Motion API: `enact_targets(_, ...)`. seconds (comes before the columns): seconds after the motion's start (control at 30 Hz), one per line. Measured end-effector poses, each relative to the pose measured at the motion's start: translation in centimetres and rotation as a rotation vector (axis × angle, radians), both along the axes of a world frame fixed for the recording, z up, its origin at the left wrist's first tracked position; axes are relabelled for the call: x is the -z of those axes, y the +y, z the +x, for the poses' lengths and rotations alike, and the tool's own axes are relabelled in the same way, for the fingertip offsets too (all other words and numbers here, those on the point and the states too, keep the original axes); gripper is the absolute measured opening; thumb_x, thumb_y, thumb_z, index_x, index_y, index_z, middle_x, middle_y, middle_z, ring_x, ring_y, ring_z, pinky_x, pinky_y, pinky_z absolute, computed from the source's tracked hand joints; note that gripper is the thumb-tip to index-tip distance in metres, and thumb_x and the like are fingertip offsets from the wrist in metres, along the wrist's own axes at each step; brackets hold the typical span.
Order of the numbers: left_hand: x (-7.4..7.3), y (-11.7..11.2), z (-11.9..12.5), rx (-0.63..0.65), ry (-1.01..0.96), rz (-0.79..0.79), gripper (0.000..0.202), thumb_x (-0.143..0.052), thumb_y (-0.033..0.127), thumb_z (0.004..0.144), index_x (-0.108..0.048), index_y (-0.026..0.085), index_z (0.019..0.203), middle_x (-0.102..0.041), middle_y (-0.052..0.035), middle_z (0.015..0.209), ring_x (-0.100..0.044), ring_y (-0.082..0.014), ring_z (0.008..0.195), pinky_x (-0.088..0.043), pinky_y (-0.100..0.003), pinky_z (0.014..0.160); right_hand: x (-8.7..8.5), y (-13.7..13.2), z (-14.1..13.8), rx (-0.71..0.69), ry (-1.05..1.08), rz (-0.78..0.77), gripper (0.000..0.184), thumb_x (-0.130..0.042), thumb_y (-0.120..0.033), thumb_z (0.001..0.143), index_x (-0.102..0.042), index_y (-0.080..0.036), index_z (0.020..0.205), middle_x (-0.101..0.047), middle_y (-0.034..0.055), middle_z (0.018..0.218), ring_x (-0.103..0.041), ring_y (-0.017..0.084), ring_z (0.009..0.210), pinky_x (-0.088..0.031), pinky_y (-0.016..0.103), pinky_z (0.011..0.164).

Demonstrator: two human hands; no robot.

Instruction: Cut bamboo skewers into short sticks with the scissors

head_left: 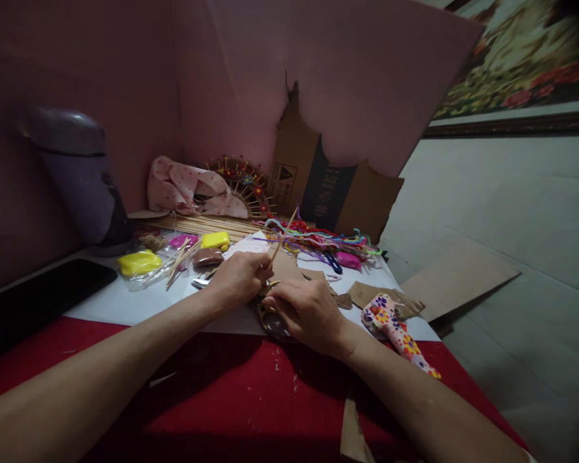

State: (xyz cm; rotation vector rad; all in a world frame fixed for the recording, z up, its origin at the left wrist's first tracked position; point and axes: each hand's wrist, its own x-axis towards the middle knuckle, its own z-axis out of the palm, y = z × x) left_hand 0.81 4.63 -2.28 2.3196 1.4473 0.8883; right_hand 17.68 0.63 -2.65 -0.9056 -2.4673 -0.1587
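Observation:
My left hand [238, 278] is closed in a pinch around a thin wooden stick [284, 235] that points up and to the right. My right hand [309, 312] is curled, fingers pressed down on a small round brown piece [270, 319] lying on the white sheet [125, 302]. The two hands nearly touch at the stick's lower end. Just beyond them lies a flat cardboard piece [287, 265] and a tangle of coloured yarn [318, 243].
A floral glue gun [390, 325] lies right of my right hand. Yellow, pink and brown clay packs [139, 262] and loose sticks lie at left. A purple bin [80, 177], a dark phone [33, 302], a cardboard box [328, 186] and the red tablecloth [246, 399] surround them.

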Motion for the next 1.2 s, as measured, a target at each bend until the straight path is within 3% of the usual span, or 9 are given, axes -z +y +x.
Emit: enact_targets(1.2,-0.62,-0.69,0.28,-0.021,0.128,0.003,0.02,-0.048,0.028,0.08,-0.056,0.019,0.064,-0.055,-0.0011,0.059,-0.05,-0.0147,0.059,-0.03,-0.024,0.054,-0.16,-0.19,-0.48,-0.067,-0.129,-0.046,0.015,-0.052,-0.021,0.086,-0.063,-0.014,0.078,-0.063,0.004,0.072,-0.054,0.014,0.065,-0.033,0.024,0.057)
